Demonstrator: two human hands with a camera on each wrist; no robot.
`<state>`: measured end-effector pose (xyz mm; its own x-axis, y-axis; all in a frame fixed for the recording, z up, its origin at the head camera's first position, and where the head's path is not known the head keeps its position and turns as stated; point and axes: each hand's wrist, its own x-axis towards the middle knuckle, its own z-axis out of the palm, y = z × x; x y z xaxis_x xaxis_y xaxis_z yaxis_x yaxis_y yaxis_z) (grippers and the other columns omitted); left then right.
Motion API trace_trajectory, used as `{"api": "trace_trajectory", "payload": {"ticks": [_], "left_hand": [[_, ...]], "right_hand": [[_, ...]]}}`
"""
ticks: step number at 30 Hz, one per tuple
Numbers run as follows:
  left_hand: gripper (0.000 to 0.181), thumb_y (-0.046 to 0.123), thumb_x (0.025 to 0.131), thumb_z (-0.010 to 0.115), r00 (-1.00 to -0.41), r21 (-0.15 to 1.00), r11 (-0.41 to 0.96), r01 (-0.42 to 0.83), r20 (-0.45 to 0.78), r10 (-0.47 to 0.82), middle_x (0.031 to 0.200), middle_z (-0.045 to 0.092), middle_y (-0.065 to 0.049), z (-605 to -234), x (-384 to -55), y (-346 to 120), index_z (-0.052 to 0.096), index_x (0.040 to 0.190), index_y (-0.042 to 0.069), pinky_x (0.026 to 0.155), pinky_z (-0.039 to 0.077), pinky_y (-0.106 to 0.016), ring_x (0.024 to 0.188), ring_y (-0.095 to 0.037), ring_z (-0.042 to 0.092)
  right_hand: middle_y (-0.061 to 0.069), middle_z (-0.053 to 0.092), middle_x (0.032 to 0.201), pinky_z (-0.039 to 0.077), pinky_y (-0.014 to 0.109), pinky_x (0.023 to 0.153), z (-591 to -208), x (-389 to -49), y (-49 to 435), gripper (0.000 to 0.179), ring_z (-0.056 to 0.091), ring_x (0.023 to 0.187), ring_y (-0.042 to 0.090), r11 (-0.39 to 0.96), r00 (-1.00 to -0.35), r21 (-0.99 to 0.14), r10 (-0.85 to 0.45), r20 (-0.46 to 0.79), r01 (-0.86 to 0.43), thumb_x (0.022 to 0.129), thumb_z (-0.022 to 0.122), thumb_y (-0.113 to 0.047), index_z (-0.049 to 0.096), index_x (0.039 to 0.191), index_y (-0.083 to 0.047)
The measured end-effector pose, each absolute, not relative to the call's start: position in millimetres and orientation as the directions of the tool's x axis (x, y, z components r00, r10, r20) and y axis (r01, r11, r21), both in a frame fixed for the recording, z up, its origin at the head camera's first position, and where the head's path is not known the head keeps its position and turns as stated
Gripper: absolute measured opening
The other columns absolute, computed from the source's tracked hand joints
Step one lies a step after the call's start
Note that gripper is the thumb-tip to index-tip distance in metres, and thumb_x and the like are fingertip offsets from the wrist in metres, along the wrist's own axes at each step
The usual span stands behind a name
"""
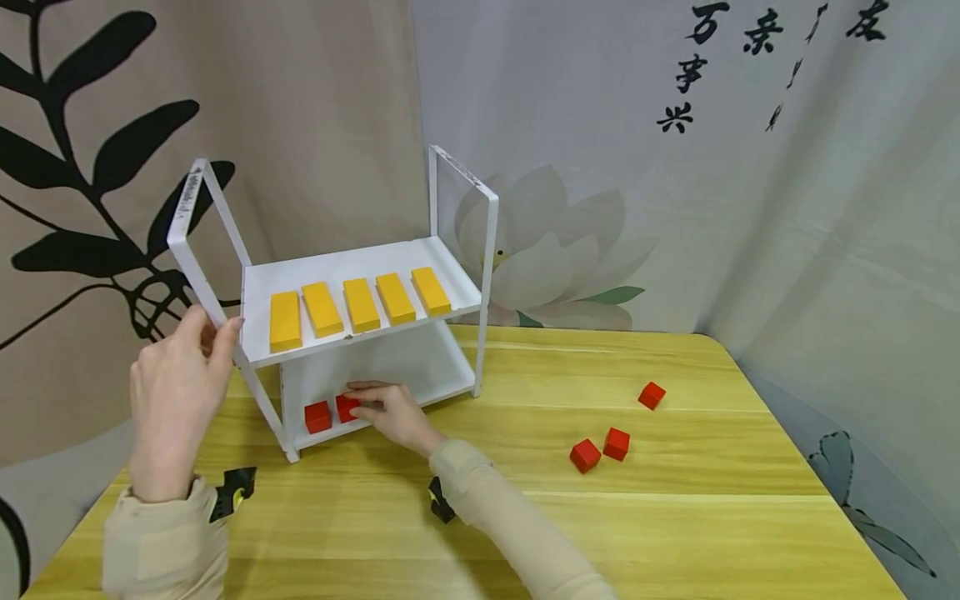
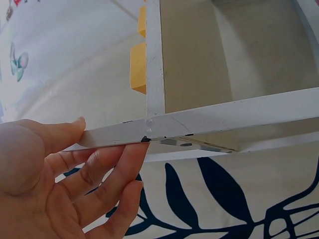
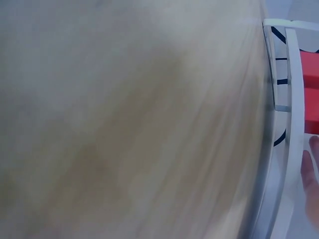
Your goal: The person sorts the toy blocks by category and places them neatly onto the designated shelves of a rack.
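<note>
A white two-tier shelf [image 1: 401, 367] stands on the table. My left hand [image 1: 180, 392] pinches its left side post between thumb and fingers; the left wrist view shows the thumb on one face of the white bar [image 2: 209, 117] and fingers on the other. On the lower tier, two red cubes sit near the front left: the left cube [image 1: 318, 417] and the right cube [image 1: 346, 407]. My right hand [image 1: 397, 414] reaches in with extended fingers at the right cube, partly covering it. In the right wrist view, the fingertips [image 3: 307, 167] show beside the red cubes [image 3: 312, 110].
Several yellow blocks [image 1: 362, 305] stand in a row on the upper tier. Three red cubes lie on the wooden table [image 1: 675, 508] to the right: a near cube [image 1: 585, 456], one beside it [image 1: 617, 444] and a farther cube [image 1: 652, 396]. Printed curtains [image 1: 570, 167] hang behind.
</note>
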<state>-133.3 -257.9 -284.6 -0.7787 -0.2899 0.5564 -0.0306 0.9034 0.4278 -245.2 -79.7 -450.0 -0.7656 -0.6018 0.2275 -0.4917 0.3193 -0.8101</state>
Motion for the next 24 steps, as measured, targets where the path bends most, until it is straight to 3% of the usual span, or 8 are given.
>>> {"api": "trace_trajectory", "payload": {"ticks": [11,19,24], "left_hand": [[0.035,0.030,0.100,0.048,-0.776,0.428,0.904,-0.024,0.562,-0.287,0.068,0.057,-0.024,-286,-135,-259,0.051,0.092,-0.003,0.045,0.026,-0.030,0.048,-0.028,0.043],[0.035,0.030,0.099,0.048,-0.770,0.425,0.905,-0.021,0.570,-0.286,0.066,0.055,-0.022,-286,-134,-257,0.051,0.092,-0.004,0.043,0.027,-0.029,0.047,-0.026,0.040],[0.035,0.030,0.099,0.048,-0.769,0.425,0.905,-0.017,0.573,-0.284,0.068,0.057,-0.024,-286,-134,-257,0.052,0.092,-0.004,0.043,0.027,-0.029,0.047,-0.026,0.041]], "right_hand": [[0.001,0.057,0.136,0.046,0.017,0.092,-443,-244,-46,0.032,0.053,0.126,0.014,0.284,-0.726,-0.781,-0.622,0.292,-0.557,0.092,0.061,-0.015,0.063,0.124,-0.010],[0.007,0.056,0.137,0.048,0.038,0.098,-431,-244,-4,0.033,0.053,0.126,0.021,0.264,-0.703,-0.774,-0.643,0.304,-0.576,0.093,0.060,-0.014,0.061,0.125,-0.004],[0.009,0.058,0.134,0.041,0.041,0.106,-428,-242,30,0.031,0.052,0.128,0.024,0.277,-0.695,-0.758,-0.651,0.304,-0.590,0.092,0.061,-0.014,0.063,0.121,-0.004]]}}
